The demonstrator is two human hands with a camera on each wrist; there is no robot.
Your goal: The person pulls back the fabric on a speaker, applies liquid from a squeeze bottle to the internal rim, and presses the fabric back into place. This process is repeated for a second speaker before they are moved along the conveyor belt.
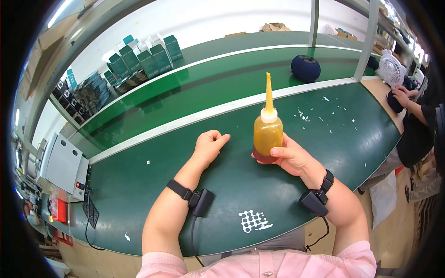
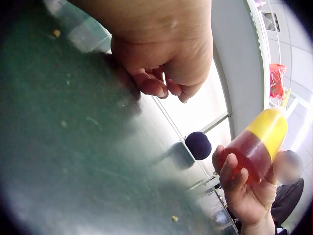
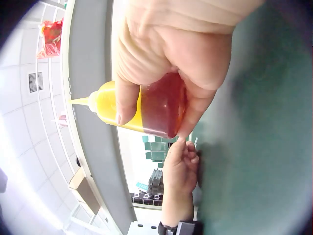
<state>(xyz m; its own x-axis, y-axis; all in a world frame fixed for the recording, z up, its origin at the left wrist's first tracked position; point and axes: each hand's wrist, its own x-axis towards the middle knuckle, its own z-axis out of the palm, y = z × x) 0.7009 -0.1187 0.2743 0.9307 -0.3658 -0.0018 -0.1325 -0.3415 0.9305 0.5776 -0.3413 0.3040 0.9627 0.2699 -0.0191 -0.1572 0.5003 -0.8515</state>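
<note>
My right hand (image 1: 292,157) holds a squeeze bottle (image 1: 268,132) upright above the green bench, its thumb across the front and fingers around the lower part. The bottle is clear, with a white collar and a long yellow nozzle. Yellowish liquid fills most of it over a dark red layer at the bottom, plain in the right wrist view, where the bottle (image 3: 164,105) lies sideways in the frame. To the bottle's left, my left hand (image 1: 208,147) is idle at the bench top, fingers loosely curled and thumb pointing toward the bottle. Nothing shows in it.
A dark blue round speaker (image 1: 306,68) stands beyond the bench's white rail. Green boxes (image 1: 155,60) are stacked at the back left. A grey metal machine (image 1: 62,167) sits at the left end. White scraps (image 1: 254,221) lie near the front edge. Another person works at the right by a white fan (image 1: 391,68).
</note>
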